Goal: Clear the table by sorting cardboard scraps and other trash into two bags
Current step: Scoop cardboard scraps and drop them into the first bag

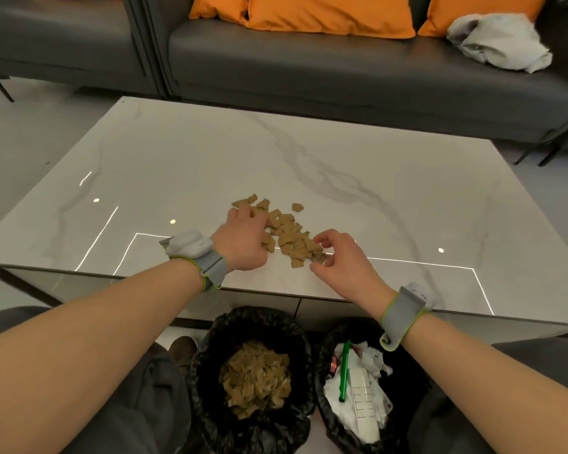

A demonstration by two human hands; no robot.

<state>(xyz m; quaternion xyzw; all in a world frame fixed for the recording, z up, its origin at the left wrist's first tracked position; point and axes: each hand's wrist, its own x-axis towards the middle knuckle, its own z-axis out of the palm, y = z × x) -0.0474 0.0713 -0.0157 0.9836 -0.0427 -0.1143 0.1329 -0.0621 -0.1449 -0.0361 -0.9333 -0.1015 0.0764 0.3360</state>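
Observation:
A pile of several small brown cardboard scraps lies on the white marble table near its front edge. My left hand rests on the pile's left side, fingers curled down among the scraps. At the pile's right end my right hand hovers with fingers curled, thumb and fingertips pinching at a scrap. Below the table edge stand two black bags: the left bag holds cardboard scraps, the right bag holds white crumpled paper, a green pen and other trash.
A dark grey sofa with orange cushions and a white cloth runs behind the table. My knees flank the bags. Grey bands sit on both wrists.

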